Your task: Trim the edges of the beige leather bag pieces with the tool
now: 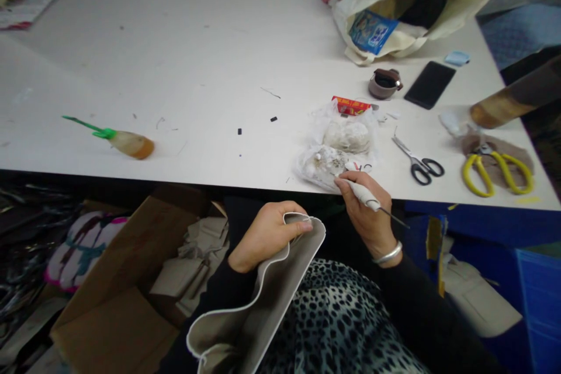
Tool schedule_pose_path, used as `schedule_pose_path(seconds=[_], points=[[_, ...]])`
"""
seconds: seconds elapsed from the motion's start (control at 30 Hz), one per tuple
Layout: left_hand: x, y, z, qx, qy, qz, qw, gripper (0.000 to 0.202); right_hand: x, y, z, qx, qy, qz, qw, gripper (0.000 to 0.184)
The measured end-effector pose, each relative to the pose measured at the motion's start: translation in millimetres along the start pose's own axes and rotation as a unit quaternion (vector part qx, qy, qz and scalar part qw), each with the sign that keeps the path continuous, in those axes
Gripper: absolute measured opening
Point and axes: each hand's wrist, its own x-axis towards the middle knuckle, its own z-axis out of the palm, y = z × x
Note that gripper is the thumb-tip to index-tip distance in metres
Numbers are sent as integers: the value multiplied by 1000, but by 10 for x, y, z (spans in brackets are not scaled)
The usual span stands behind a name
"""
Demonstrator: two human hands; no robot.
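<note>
My left hand point(267, 234) is closed on the upper edge of a curved grey leather piece with a white rim point(263, 298), held over my lap below the table's front edge. My right hand point(366, 210) grips a white-handled awl point(366, 194), its thin metal tip pointing right and down. The fingertips of that hand reach into a clear plastic bag of small beads point(322, 163) lying at the table's front edge. A second clear bag with pale contents point(348, 134) lies just behind it.
On the white table point(197, 58): black-handled scissors point(418, 163), yellow-handled scissors point(497, 172), a black phone point(429, 85), a small brown container point(384, 83), a cream tote bag point(407, 6), a green-tipped glue bottle point(123, 140). A cardboard box point(131, 280) stands on the floor at left.
</note>
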Motion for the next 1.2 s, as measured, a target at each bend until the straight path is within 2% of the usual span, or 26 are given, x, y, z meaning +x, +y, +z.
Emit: schedule_pose_path(seconds=[0.07, 0.13, 0.23, 0.33, 0.7, 0.9, 1.1, 1.2], points=[[-5, 5, 11, 0, -2, 2, 1000, 11, -11, -32, -56, 39, 33, 21, 998, 17], [-7, 12, 26, -1, -5, 3, 1000, 11, -34, -80, -117, 115, 50, 72, 989, 19], [-9, 32, 59, -1, -9, 5, 1000, 10, -93, -156, -171, 270, -23, 165, 948, 27], [-15, 64, 95, 7, -11, 11, 1000, 9, -166, -209, -161, 332, -97, 203, 916, 32], [-43, 104, 156, -1, -21, 6, 1000, 9, -292, -151, -124, 320, -144, 214, 912, 32], [-11, 58, 189, -19, -11, 14, 1000, 6, -330, -126, -174, 311, -166, 173, 920, 28], [11, 39, 190, -35, -4, 11, 999, 7, -351, -70, -240, 334, -214, 145, 907, 22], [14, 27, 182, -46, -1, 5, 999, 7, -408, -86, -197, 341, -194, 154, 907, 22]])
